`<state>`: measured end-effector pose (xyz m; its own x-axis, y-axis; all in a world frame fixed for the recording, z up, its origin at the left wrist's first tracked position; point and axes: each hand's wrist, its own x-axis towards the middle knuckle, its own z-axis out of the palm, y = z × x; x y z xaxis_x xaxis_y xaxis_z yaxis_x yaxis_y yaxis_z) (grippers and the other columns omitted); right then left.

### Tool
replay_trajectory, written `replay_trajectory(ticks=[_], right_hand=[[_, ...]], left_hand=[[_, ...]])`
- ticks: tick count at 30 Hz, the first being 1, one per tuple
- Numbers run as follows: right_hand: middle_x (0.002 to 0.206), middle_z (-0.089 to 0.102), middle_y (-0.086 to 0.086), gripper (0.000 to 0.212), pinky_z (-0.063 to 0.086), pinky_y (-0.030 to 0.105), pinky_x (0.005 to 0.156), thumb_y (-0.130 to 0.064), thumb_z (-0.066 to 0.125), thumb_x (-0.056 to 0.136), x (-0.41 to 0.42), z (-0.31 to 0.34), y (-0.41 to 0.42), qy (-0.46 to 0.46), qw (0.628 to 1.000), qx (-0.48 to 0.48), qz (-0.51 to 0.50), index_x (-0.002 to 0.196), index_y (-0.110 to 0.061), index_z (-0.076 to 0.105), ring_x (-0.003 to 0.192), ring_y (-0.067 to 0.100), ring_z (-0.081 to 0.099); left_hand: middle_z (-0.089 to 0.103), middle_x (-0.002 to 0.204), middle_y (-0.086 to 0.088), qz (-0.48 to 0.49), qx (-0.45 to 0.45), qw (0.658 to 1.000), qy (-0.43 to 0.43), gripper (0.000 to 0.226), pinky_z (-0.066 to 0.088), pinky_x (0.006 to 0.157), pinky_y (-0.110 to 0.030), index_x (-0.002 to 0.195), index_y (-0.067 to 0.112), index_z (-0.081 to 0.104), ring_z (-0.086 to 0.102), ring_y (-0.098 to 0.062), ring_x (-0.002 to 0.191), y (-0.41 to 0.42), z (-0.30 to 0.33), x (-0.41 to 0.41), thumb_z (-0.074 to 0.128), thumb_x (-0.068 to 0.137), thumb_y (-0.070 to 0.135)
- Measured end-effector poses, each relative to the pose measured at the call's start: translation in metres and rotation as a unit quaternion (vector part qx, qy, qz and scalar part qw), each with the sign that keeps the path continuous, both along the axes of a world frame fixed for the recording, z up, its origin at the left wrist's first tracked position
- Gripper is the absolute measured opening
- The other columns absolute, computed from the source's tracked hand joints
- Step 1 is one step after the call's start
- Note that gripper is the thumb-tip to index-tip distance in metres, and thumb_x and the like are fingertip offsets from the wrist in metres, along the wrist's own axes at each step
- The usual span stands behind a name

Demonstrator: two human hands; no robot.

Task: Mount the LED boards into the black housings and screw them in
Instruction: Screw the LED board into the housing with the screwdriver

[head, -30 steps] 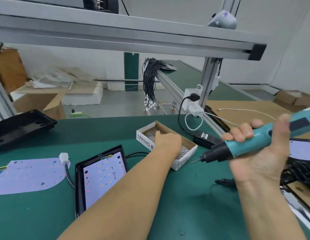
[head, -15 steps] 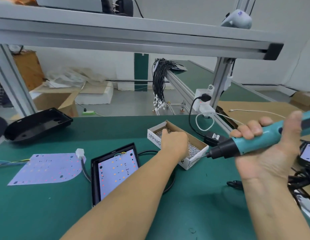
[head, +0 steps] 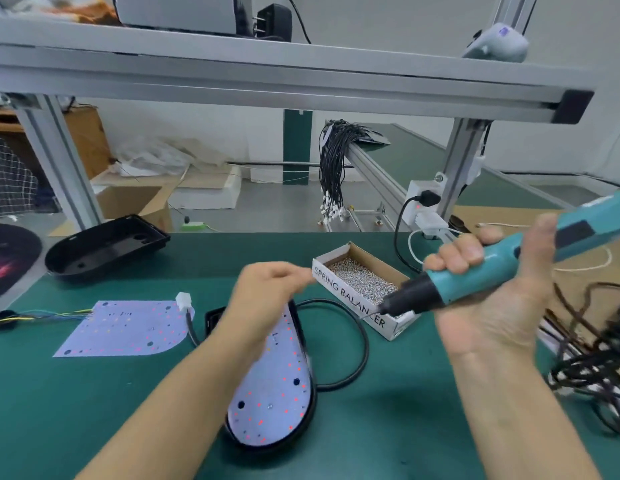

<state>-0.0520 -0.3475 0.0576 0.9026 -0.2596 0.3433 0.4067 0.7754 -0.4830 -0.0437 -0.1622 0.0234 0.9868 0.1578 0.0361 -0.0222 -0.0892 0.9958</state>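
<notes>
One board (head: 273, 386) under left grip (head: 267, 292)

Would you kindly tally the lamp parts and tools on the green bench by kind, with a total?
LED boards: 2, one loose, one seated in a housing
Black housings: 2, one empty, one holding a board
Screw boxes: 1
Electric screwdrivers: 1
Total: 6

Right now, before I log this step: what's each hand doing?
Left hand: fingers pinched together beside the screw box; whether they hold a screw cannot be told.
Right hand: grips the electric screwdriver.
</notes>
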Motion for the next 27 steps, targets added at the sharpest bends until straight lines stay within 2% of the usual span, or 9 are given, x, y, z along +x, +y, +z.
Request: replay_trajectory(ticks=[1, 2, 5, 8, 10, 15, 21, 25, 27], right_hand=[[0.053, 0.043, -0.008, 0.059, 0.041, 0.022, 0.053, -0.058, 0.084, 0.043, -0.015, -0.009, 0.003, -0.010, 0.999, 0.047, 0.011, 0.071, -0.022, 0.048, 0.046, 0.009, 0.041], [0.053, 0.044, -0.007, 0.058, 0.041, 0.022, 0.053, -0.057, 0.085, 0.043, -0.011, -0.006, 0.009, 0.000, 0.998, -0.025, 0.053, 0.071, -0.022, 0.048, 0.046, 0.009, 0.041], [0.053, 0.044, -0.006, 0.056, 0.040, 0.022, 0.051, -0.054, 0.087, 0.042, -0.009, -0.013, 0.048, 0.036, 0.994, -0.027, 0.095, 0.068, -0.022, 0.050, 0.045, 0.010, 0.041], [0.052, 0.043, -0.005, 0.052, 0.037, 0.022, 0.050, -0.053, 0.088, 0.041, -0.007, -0.020, 0.077, 0.054, 0.992, -0.039, 0.108, 0.063, -0.023, 0.052, 0.044, 0.010, 0.039], [0.052, 0.043, -0.004, 0.049, 0.036, 0.023, 0.051, -0.045, 0.087, 0.048, -0.006, -0.023, 0.095, 0.052, 0.992, -0.051, 0.105, 0.069, -0.021, 0.050, 0.044, 0.010, 0.039], [0.051, 0.041, -0.003, 0.036, 0.038, 0.023, 0.051, -0.041, 0.071, 0.060, -0.002, -0.026, 0.121, 0.065, 0.991, -0.066, 0.092, 0.069, -0.018, 0.045, 0.043, 0.012, 0.039], [0.052, 0.041, -0.002, 0.037, 0.037, 0.025, 0.052, -0.043, 0.070, 0.060, 0.001, -0.029, 0.125, 0.064, 0.992, -0.070, 0.089, 0.070, -0.018, 0.044, 0.043, 0.013, 0.039], [0.051, 0.041, -0.002, 0.038, 0.037, 0.024, 0.051, -0.043, 0.070, 0.059, 0.002, -0.032, 0.130, 0.074, 0.989, -0.073, 0.101, 0.071, -0.018, 0.044, 0.043, 0.013, 0.039], [0.052, 0.041, -0.002, 0.038, 0.037, 0.023, 0.050, -0.042, 0.070, 0.059, 0.003, -0.033, 0.132, 0.073, 0.989, -0.070, 0.107, 0.073, -0.018, 0.045, 0.042, 0.013, 0.038]], left_hand=[[0.062, 0.062, 0.009, 0.055, 0.022, 0.998, -0.021, 0.017, 0.041, 0.056, -0.011, 0.065, 0.008, 0.069, 0.051, -0.002, 0.058, 0.020, -0.005, -0.007, 0.069, 0.081, 0.013], [0.063, 0.067, 0.005, 0.116, 0.048, 0.992, -0.029, 0.018, 0.041, 0.060, -0.017, 0.066, 0.007, 0.067, 0.051, -0.006, 0.063, 0.039, -0.011, -0.014, 0.068, 0.083, 0.013], [0.063, 0.078, 0.001, 0.226, 0.093, 0.969, 0.043, 0.011, 0.037, 0.062, -0.022, 0.077, 0.014, 0.065, 0.050, -0.009, 0.067, 0.083, -0.037, -0.034, 0.063, 0.088, 0.017], [0.060, 0.087, -0.001, 0.216, 0.122, 0.962, 0.118, 0.009, 0.038, 0.067, -0.027, 0.092, 0.016, 0.060, 0.053, -0.016, 0.076, 0.091, -0.066, -0.048, 0.066, 0.087, 0.020], [0.056, 0.097, 0.008, 0.231, 0.145, 0.959, 0.081, 0.022, 0.041, 0.076, -0.031, 0.101, 0.027, 0.057, 0.053, -0.013, 0.090, 0.083, -0.073, -0.056, 0.069, 0.083, 0.022], [0.058, 0.089, 0.023, 0.212, 0.147, 0.964, -0.061, 0.021, 0.034, 0.071, -0.003, 0.082, 0.037, 0.069, 0.049, 0.009, 0.087, 0.061, -0.059, -0.069, 0.073, 0.078, 0.016], [0.058, 0.084, 0.015, 0.196, 0.238, 0.948, -0.076, 0.016, 0.035, 0.082, -0.031, 0.078, 0.035, 0.073, 0.048, 0.000, 0.091, 0.056, -0.057, -0.081, 0.073, 0.080, 0.019], [0.059, 0.075, 0.005, 0.226, 0.429, 0.862, -0.145, 0.012, 0.025, 0.071, -0.033, 0.074, 0.020, 0.076, 0.053, -0.024, 0.078, 0.057, -0.054, -0.079, 0.081, 0.071, 0.010], [0.057, 0.076, 0.008, 0.225, 0.412, 0.873, -0.132, 0.012, 0.026, 0.071, -0.033, 0.075, 0.023, 0.076, 0.052, -0.023, 0.080, 0.061, -0.053, -0.080, 0.080, 0.073, 0.012]])
